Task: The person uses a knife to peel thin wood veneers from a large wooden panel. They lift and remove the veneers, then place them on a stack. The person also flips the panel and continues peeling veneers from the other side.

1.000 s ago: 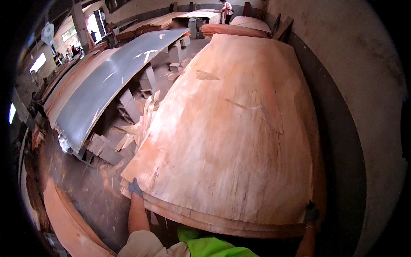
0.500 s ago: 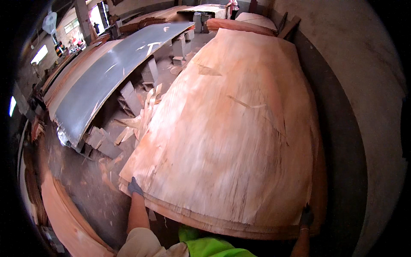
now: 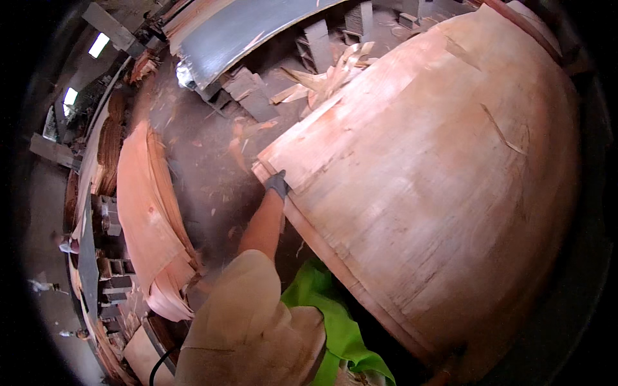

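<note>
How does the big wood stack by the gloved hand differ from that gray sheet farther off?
Color: the wood stack is streaky pinkish tan; the gray sheet is mostly gray.
Contact: the left hand touches the wood stack's corner; no hand touches the visible gray sheet.
Support: blocks show beneath the gray sheet; whatever holds up the wood stack is hidden.
Both are broad and have pale slivers on top.

Passage along floor strip (image 3: 203, 183) between side veneer pile (image 3: 145, 206) and big veneer stack (image 3: 412, 186); blocks (image 3: 250, 93), wood scraps (image 3: 338, 72) obstruct far end. Right side dark, clearance unclear.
</note>
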Motion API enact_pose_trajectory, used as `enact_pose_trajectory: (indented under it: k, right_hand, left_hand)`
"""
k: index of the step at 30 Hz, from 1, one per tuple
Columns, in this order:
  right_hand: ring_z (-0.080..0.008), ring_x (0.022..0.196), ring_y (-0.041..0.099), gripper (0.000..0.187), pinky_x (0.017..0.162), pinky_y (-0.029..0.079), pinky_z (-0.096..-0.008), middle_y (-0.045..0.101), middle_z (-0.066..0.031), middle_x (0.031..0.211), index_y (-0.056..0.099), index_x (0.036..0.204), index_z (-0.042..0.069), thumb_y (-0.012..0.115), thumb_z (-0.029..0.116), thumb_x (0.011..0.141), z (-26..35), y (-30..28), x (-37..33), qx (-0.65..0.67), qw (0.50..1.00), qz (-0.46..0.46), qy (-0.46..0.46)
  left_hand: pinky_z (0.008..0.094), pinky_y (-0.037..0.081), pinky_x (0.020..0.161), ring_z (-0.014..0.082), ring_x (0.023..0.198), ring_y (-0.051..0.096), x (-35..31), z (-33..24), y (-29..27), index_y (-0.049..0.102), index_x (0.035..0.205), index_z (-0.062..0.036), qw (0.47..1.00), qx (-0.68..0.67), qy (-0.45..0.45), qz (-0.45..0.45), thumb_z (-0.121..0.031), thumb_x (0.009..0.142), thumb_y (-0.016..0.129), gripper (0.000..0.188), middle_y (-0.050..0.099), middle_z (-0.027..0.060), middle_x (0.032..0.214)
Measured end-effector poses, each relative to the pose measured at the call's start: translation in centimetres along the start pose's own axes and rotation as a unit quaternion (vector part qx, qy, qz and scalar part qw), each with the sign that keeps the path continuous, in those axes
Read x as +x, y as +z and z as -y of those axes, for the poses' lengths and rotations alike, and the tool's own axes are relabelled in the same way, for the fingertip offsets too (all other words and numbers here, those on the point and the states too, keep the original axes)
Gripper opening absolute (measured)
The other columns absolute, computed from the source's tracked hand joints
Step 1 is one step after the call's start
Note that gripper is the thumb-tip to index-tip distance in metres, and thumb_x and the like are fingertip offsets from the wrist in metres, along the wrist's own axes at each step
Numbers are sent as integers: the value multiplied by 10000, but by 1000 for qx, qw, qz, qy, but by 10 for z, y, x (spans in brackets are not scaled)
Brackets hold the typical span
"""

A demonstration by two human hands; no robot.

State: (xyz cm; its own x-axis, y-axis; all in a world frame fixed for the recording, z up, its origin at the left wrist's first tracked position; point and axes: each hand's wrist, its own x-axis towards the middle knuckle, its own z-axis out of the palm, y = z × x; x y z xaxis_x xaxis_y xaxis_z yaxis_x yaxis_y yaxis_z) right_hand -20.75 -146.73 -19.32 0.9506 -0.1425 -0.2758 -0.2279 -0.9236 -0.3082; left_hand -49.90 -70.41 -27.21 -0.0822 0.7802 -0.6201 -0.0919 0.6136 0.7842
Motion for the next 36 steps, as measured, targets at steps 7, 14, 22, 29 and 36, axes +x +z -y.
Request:
enact_pose_trajectory:
  k: [7, 14, 22, 29, 36]
  right_hand:
    - [-299, 1077, 485, 433, 928, 359, -381, 502, -156, 1227, 476, 1225, 2, 504, 285, 899, -10, 9, -4, 17, 999, 39, -4]
    - [-299, 1164, 449, 462, 1005, 322, -371, 459, -139, 1310, 430, 1288, 10, 498, 249, 899, -34, -7, 14, 43, 996, 78, 25]
    - [-338, 1162, 481, 457, 956, 394, -393, 524, -180, 1247, 498, 1256, 62, 541, 227, 833, -58, -9, 20, -8, 985, 74, 158]
    - [-342, 1093, 537, 449, 912, 424, -397, 570, -183, 1180, 518, 1238, 100, 552, 256, 818, -39, -29, 2, -6, 991, 93, 98]
    - [-378, 1102, 518, 518, 919, 412, -407, 552, -229, 1174, 496, 1207, 10, 563, 367, 839, -68, -16, -4, 48, 991, 0, 124]
  left_hand:
    - [360, 466, 823, 297, 960, 566, 45, -19, -27, 492, 1202, -18, 899, 366, 190, -151, -252, 839, 595, 444, 578, 150, 1102]
    - [383, 408, 895, 299, 1080, 495, 97, -11, -46, 444, 1266, -30, 953, 260, 150, 48, -400, 841, 527, 569, 519, 148, 1213]
    - [433, 313, 988, 308, 1207, 399, 118, -27, -64, 399, 1324, -50, 915, 356, -188, -35, -605, 829, 380, 744, 423, 123, 1351]
    - [409, 243, 1068, 296, 1299, 318, 120, -42, -59, 310, 1384, -39, 935, 269, -229, -13, -465, 862, 408, 680, 327, 154, 1420]
    - [417, 373, 953, 309, 1138, 480, 41, -23, -39, 447, 1291, -10, 796, 487, 354, -61, -443, 876, 452, 600, 494, 192, 1259]
